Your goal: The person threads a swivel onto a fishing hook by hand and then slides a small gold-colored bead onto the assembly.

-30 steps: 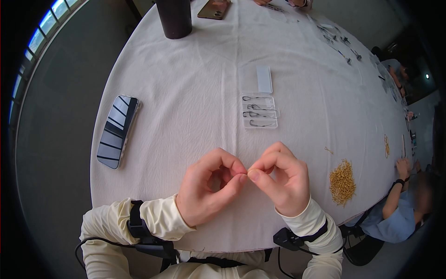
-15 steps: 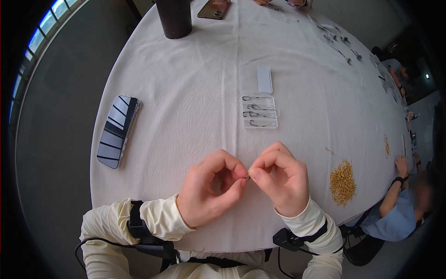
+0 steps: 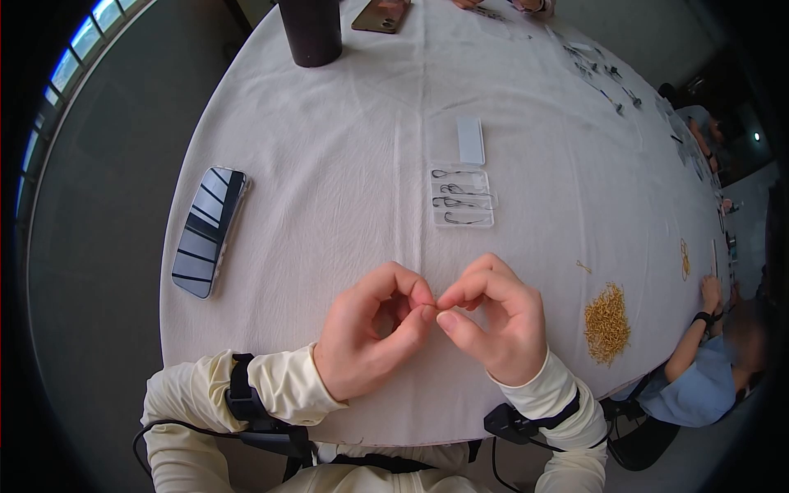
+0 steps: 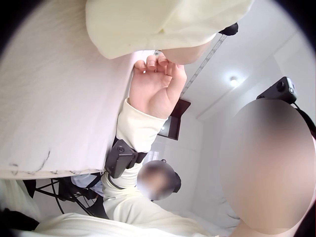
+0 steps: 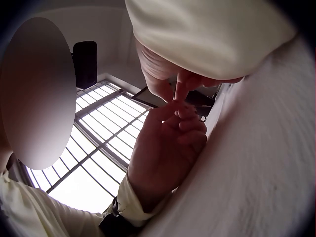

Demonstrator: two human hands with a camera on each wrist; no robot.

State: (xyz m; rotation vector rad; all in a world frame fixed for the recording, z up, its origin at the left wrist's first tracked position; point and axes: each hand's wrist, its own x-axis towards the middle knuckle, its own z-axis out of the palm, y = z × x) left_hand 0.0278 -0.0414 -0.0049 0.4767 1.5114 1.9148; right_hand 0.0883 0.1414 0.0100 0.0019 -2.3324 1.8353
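Observation:
In the head view my left hand (image 3: 370, 329) pinches a tiny thin piece (image 3: 435, 306) between thumb and index finger. Fingertips cover most of it, so I cannot tell its kind. My right hand (image 3: 501, 324) meets it from the right: the index fingertip is right at the piece, while the thumb stands a little apart below. The left wrist view shows the right palm (image 4: 155, 91) with its fingers bent. Beyond the hands lies a clear compartment box (image 3: 463, 224) of dark fish hooks (image 3: 464, 203). A heap of small gold metal pieces (image 3: 607, 324) sits right of the right hand.
One gold piece (image 3: 584, 267) lies apart from the heap. A white lid (image 3: 471, 140) is behind the box. A phone (image 3: 209, 234) lies at left, a dark cup (image 3: 312, 37) and another phone (image 3: 380, 15) at the back. Another person (image 3: 694, 370) sits at right.
My right thumb has moved down away from the right index finger, where both pinched together before. A dark bit that showed between the hands is now mostly hidden. The left hand keeps its pinch.

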